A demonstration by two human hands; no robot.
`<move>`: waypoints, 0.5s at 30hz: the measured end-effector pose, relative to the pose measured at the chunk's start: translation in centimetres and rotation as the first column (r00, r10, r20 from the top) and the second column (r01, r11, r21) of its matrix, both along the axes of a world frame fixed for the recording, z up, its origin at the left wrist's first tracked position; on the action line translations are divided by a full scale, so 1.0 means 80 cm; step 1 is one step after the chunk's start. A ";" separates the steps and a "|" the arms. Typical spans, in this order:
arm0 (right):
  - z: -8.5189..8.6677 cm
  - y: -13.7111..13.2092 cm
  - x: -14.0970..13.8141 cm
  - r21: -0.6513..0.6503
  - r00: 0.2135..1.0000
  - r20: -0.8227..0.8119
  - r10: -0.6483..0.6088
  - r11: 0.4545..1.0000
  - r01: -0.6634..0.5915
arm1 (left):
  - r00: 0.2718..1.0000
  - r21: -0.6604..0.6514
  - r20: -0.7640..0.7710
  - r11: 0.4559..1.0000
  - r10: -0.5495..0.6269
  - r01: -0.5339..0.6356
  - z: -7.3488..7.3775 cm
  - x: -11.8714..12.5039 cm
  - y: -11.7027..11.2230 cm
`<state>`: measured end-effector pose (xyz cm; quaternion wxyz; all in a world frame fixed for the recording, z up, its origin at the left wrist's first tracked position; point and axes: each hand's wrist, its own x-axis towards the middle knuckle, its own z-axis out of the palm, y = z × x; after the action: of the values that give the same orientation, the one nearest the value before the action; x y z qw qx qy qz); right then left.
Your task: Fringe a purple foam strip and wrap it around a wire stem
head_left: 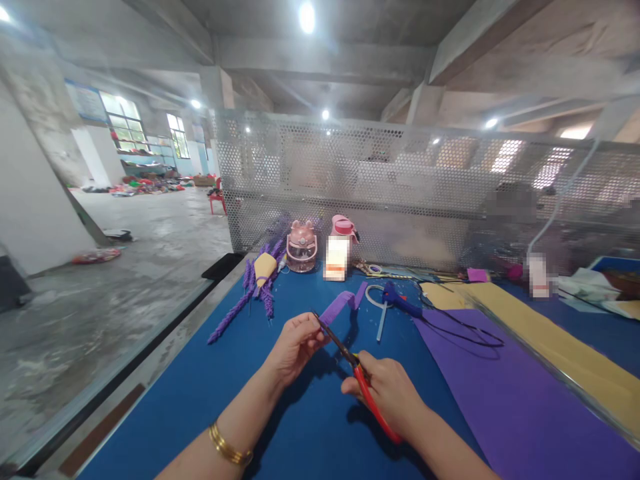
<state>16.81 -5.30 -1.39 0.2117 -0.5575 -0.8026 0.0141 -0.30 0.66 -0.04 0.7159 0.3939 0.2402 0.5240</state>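
My left hand [299, 339] pinches one end of a purple strip [345, 303], which curls up and away to the right over the blue table. In my right hand [387, 387] is a pair of scissors [367, 393] with red handles and dark blades. The blade tips reach the strip right beside my left fingertips. Whether the blades are parted there is hard to make out. Just beyond my hands lie a blue glue gun [400, 300] with a pale glue stick [382, 323] near it, and a white ring [375, 295], perhaps a tape roll.
Purple lavender-like stems [233, 322] with a yellow wrap [265, 269] lie at the left back. Two pink bottles, one domed [301, 247], stand before a perforated metal screen [320, 160]. Purple sheet [480, 373] and yellow sheet [545, 327] cover the right side; a black cord [470, 323] crosses the purple.
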 end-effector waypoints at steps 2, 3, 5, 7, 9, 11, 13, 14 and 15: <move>-0.001 0.000 0.000 0.009 1.000 -0.002 0.000 1.000 0.000 | 1.000 -0.007 0.001 1.000 -0.004 0.004 0.000 0.000 0.000; -0.001 0.000 0.000 0.010 1.000 -0.005 0.002 1.000 -0.002 | 1.000 -0.009 0.005 1.000 -0.009 0.009 0.000 0.000 0.000; -0.002 0.001 0.001 -0.009 1.000 -0.015 0.005 1.000 -0.005 | 1.000 -0.010 0.016 1.000 -0.017 0.017 -0.001 0.000 0.000; -0.001 0.001 0.000 -0.039 0.999 -0.037 0.007 0.999 -0.008 | 0.999 -0.010 0.027 1.000 -0.021 0.021 -0.002 0.000 0.000; 0.000 0.001 0.000 -0.076 0.997 -0.076 0.012 0.997 -0.018 | 0.999 -0.007 0.029 1.000 -0.014 0.014 -0.002 0.000 -0.001; 0.002 0.001 -0.001 -0.126 0.992 -0.126 0.020 0.991 -0.036 | 1.000 0.008 0.018 1.000 0.012 -0.012 -0.001 0.001 -0.001; 0.005 0.000 -0.002 -0.179 0.986 -0.163 0.025 0.982 -0.055 | 0.998 0.040 -0.005 0.998 0.058 -0.058 0.000 0.002 0.000; 0.006 -0.001 -0.002 -0.197 0.986 -0.168 0.022 0.979 -0.055 | 0.996 0.061 -0.022 0.995 0.084 -0.083 0.001 0.003 0.000; 0.008 -0.002 -0.002 -0.206 0.987 -0.162 0.013 0.977 -0.047 | 0.993 0.083 -0.039 0.991 0.108 -0.105 0.001 0.003 0.001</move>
<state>16.62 -5.45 -0.75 0.2152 -0.5616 -0.7854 0.1462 -0.08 0.75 0.02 0.6650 0.4203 0.2553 0.5620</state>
